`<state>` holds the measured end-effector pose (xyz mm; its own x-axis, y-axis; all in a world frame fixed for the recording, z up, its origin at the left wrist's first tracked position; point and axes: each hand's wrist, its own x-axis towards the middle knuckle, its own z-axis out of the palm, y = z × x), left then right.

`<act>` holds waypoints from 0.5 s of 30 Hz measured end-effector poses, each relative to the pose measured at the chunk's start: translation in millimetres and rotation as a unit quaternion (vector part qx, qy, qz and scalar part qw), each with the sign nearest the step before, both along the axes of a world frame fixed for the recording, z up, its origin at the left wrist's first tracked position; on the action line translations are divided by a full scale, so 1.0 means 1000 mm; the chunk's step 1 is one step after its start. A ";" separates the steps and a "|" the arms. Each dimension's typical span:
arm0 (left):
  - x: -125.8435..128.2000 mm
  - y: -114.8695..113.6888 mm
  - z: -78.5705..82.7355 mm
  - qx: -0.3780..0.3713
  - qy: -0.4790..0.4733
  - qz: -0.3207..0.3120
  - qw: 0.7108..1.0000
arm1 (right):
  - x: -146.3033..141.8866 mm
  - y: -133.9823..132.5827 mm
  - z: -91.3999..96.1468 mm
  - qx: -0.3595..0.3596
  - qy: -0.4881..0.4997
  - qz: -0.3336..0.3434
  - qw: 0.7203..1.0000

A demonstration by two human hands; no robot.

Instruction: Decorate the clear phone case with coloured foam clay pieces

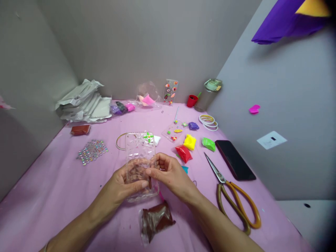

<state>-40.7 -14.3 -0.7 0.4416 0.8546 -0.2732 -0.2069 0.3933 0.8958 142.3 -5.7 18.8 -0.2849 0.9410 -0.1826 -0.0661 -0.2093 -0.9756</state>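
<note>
My left hand (122, 185) holds a clear phone case (139, 147) upright from the left, its fingers behind the case and its thumb across the front. A green clay flower (148, 137) decorates the case's upper right corner. At the right edge my right hand (170, 173) is closed, thumb and fingertips together against the case. A thin brown clay strip (150, 182) shows just below that thumb; its upper end is hidden. Beneath the hands lies a plastic packet of brown clay (157, 218).
Scissors (223, 182) and a black phone (235, 160) lie on the right. Red (184, 153), yellow (189, 142) and green (208, 144) clay packets sit beyond my right hand. Left are rhinestones (92, 151). A bottle (208, 94) and a decorated case (170, 91) stand at the back.
</note>
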 end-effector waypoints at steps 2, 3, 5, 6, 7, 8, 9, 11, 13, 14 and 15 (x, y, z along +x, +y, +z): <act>0.000 -0.001 0.001 -0.003 0.004 0.003 1.000 | 0.000 0.000 0.000 0.002 0.000 0.010 1.000; 0.000 -0.001 0.001 -0.004 0.007 0.007 1.000 | 0.001 0.000 0.000 0.002 -0.001 0.016 1.000; -0.001 -0.002 0.002 -0.009 0.009 0.015 1.000 | 0.001 0.000 -0.001 0.001 0.003 0.025 1.000; -0.001 -0.003 0.002 -0.010 0.008 0.017 1.000 | 0.001 0.000 -0.002 -0.001 0.008 0.027 1.000; -0.002 -0.003 0.002 -0.009 0.005 0.019 1.000 | 0.001 0.000 -0.002 -0.002 0.014 0.025 1.000; -0.002 -0.003 0.002 -0.008 0.000 0.019 1.000 | 0.001 0.000 -0.003 -0.003 0.022 0.023 0.999; -0.002 -0.003 0.002 -0.006 -0.005 0.018 1.000 | 0.002 0.000 -0.003 -0.006 0.032 0.023 0.999; -0.003 -0.002 0.002 -0.006 -0.014 0.021 1.000 | 0.002 0.000 -0.004 -0.017 0.054 0.030 0.998; -0.003 -0.001 0.003 -0.015 -0.018 0.034 0.999 | 0.003 0.001 -0.004 -0.030 0.076 0.042 0.996; -0.003 -0.001 0.003 -0.022 -0.017 0.045 0.999 | 0.004 0.002 -0.005 -0.034 0.085 0.049 0.995; -0.003 -0.001 0.004 -0.027 -0.017 0.055 0.998 | 0.004 0.002 -0.005 -0.037 0.092 0.053 0.994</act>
<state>-43.4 -14.9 3.0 0.3562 0.8826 -0.3068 -0.2811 0.4144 0.8656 146.1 -3.8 13.7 -0.4170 0.8896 -0.1864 -0.2146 -0.2957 -0.9309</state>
